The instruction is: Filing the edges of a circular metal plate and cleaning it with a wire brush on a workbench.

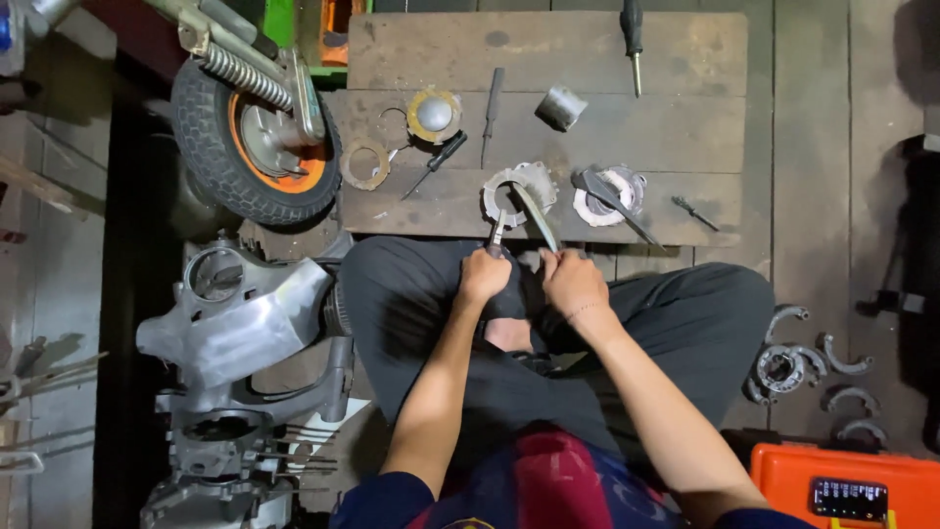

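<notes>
My left hand grips the handles of a pair of pliers, whose jaws reach up to a round metal plate on the wooden board. My right hand holds a curved metal brake shoe that rises from my fist across the same plate. Both hands sit close together over my crossed legs in dark trousers.
On the wooden boards lie a second round plate, screwdrivers, a black-handled tool, a ring gasket, a domed cap and a metal sleeve. A small wheel and engine casing stand left; brake shoes and an orange case right.
</notes>
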